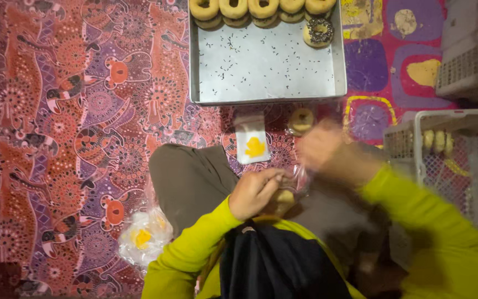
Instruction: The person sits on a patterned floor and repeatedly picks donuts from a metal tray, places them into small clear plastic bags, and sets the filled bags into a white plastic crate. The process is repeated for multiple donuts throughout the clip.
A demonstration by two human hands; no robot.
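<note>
Nearby, metal tray [266, 72] of doughnuts [262, 9].

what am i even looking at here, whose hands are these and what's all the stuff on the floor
This is one picture from a camera worn on a person's head, looking straight down at their own lap and hands. No machine is involved. The person sits on a patterned mat and wears yellow-green sleeves.

The left hand holds a doughnut that appears to sit in a clear plastic bag. The right hand is blurred by motion at the top of that bag, so its grip is hard to make out.

Ahead lies a metal tray with a row of doughnuts along its far edge and dark sprinkles scattered over it. Near the tray lie a small packet with a yellow mark and a bagged doughnut. A pile of bags sits at the left, and a white basket with more doughnuts at the right.
</note>
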